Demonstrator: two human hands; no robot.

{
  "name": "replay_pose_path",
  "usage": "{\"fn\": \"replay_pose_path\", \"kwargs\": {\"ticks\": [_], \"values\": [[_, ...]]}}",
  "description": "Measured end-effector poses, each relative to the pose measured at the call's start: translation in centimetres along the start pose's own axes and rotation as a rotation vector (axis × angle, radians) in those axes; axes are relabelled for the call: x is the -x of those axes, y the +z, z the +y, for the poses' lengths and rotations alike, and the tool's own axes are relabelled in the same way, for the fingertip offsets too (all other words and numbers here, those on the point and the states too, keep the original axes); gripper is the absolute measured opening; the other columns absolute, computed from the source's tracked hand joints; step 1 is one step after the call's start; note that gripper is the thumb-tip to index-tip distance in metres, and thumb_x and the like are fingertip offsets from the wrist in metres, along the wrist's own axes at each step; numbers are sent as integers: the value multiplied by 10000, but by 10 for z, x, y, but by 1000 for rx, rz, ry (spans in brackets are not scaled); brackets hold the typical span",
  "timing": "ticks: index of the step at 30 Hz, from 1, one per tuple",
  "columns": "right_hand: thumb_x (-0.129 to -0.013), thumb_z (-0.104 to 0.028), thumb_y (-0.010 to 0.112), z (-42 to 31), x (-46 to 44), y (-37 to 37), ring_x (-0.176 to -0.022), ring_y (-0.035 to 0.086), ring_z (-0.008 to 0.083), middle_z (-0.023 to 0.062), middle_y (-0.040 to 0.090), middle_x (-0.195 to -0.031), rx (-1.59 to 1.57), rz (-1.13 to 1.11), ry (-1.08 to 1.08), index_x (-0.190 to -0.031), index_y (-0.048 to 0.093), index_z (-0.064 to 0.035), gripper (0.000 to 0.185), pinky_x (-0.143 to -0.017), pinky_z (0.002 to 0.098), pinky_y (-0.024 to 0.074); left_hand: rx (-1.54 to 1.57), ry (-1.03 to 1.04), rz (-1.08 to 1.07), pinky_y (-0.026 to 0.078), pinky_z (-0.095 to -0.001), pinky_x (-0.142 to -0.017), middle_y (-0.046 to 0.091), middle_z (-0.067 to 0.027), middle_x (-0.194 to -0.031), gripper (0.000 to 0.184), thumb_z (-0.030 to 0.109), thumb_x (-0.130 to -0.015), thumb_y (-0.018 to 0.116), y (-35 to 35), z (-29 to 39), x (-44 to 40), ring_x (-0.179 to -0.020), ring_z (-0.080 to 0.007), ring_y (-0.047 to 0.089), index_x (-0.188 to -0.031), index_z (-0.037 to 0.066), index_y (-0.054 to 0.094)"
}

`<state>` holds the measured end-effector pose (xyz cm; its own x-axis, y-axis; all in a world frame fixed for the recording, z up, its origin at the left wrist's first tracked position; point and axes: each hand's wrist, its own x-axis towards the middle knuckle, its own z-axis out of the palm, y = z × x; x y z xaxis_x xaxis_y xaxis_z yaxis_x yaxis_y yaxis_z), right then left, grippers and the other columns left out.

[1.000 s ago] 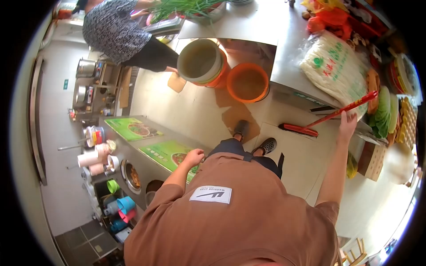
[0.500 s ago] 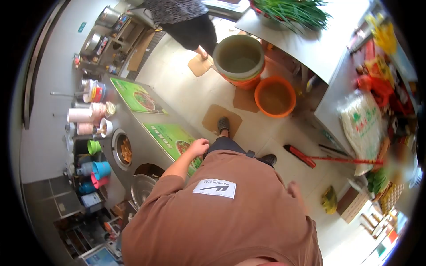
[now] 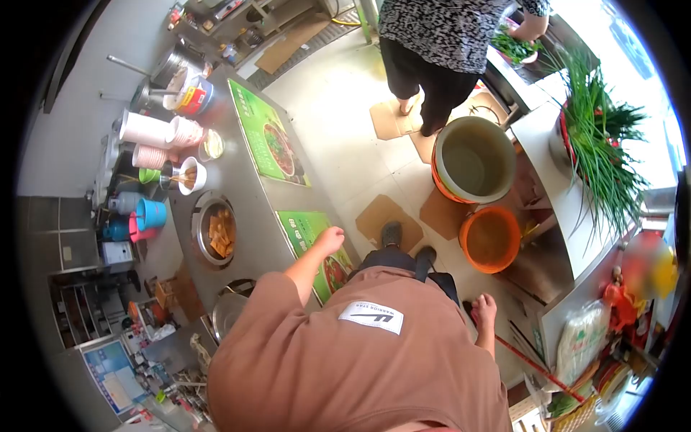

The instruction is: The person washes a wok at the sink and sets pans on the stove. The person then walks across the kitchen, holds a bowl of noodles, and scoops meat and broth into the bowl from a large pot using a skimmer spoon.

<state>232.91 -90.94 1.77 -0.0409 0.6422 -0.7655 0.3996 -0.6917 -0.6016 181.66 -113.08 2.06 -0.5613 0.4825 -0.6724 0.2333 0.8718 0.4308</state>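
Observation:
My left hand (image 3: pixel 331 239) hangs beside the steel counter, near a green food poster (image 3: pixel 317 248), with its fingers curled and nothing visible in it. On the other side my right hand (image 3: pixel 485 309) is raised a little from my body, fingers also curled; nothing shows in it. Behind and below that hand a red-handled broom (image 3: pixel 533 363) leans against the right-hand table, its head partly hidden by the hand. The orange bucket (image 3: pixel 490 240) stands on the floor ahead of my right hand.
A large grey-green bucket (image 3: pixel 474 160) stands beyond the orange one. A co-worker (image 3: pixel 446 43) handles greens at the sink. Long green stalks (image 3: pixel 604 144) lie on the right table. Left, the steel counter (image 3: pixel 252 194) holds cups, bowls and a pot of food (image 3: pixel 218 230).
My right hand has let go of the broom, which now leans at the right table. The view has turned and moved forward, bringing the buckets and co-worker nearer.

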Motion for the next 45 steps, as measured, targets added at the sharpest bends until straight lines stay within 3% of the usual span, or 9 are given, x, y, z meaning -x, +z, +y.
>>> {"fn": "replay_pose_path", "kwargs": {"ticks": [5, 9, 13, 16, 19, 23, 29, 39, 45], "values": [[-897, -175, 551, -51, -77, 31, -665, 603, 132, 60, 626, -868, 184, -169, -141, -1129, 569, -6, 287, -550, 245, 474, 350, -31, 181, 481, -356, -859, 645, -162, -1082, 323, 172, -848, 542, 7, -6, 7, -987, -263, 621, -1122, 14, 608], [-881, -170, 563, -61, -141, 53, -607, 584, 131, 61, 619, -754, 634, -146, -426, -1050, 597, 14, 253, -521, 257, 460, 75, 62, 117, 495, -374, -782, 653, -195, -973, 274, 163, -811, 546, 12, -35, 30, -910, -318, 634, -1024, 23, 645], [-871, -156, 558, -90, -170, 111, -602, 583, 138, 74, 633, -782, 340, -154, -287, -1016, 606, 22, 235, -536, 263, 462, -3, -168, 63, 494, -402, -724, 638, -222, -895, 228, 164, -787, 532, -9, -69, 7, -853, -355, 630, -914, 22, 656], [-861, -168, 581, -130, -170, 165, -711, 620, 178, 98, 660, -850, 736, -237, -299, -998, 629, 28, 244, -646, 299, 504, 64, -189, 115, 484, -417, -687, 638, -219, -849, 219, 179, -779, 525, -46, -78, -37, -794, -364, 624, -871, 21, 647], [-847, -227, 563, -163, -175, 231, -704, 639, 192, 130, 656, -837, 940, -165, -636, -990, 652, 1, 284, -666, 313, 512, 188, -81, 249, 487, -406, -710, 649, -205, -883, 228, 177, -796, 528, -87, -76, -116, -815, -349, 628, -921, 27, 646], [-840, -223, 586, -279, -123, 343, -857, 643, 235, 138, 683, -924, 925, -237, -60, -979, 671, -14, 265, -774, 346, 487, 275, -43, 221, 495, -348, -810, 664, -172, -986, 288, 179, -845, 575, -186, -48, -210, -903, -265, 640, -1077, 16, 627], [-873, -161, 537, -372, -155, 452, -585, 548, 122, 58, 587, -691, 593, -286, -345, -975, 632, 23, 231, -512, 247, 430, 318, -63, 204, 489, -367, -822, 659, -167, -1010, 322, 251, -851, 551, -335, 3, -274, -942, -293, 634, -1102, 62, 623], [-878, -234, 514, -445, -231, 534, -710, 603, 140, 91, 637, -840, 715, -430, -600, -1108, 579, 20, 348, -643, 263, 476, 569, -288, 279, 481, -356, -862, 651, -177, -1049, 339, 194, -828, 539, -323, -62, -291, -984, -276, 625, -1114, 30, 618], [-860, -280, 509, -421, -253, 535, -810, 652, 245, 157, 670, -886, 894, -439, -267, -1069, 624, -6, 363, -748, 332, 497, 352, -285, 111, 485, -354, -853, 656, -180, -1026, 323, 189, -820, 544, -337, -51, -300, -969, -285, 628, -1071, 4, 631]]}}
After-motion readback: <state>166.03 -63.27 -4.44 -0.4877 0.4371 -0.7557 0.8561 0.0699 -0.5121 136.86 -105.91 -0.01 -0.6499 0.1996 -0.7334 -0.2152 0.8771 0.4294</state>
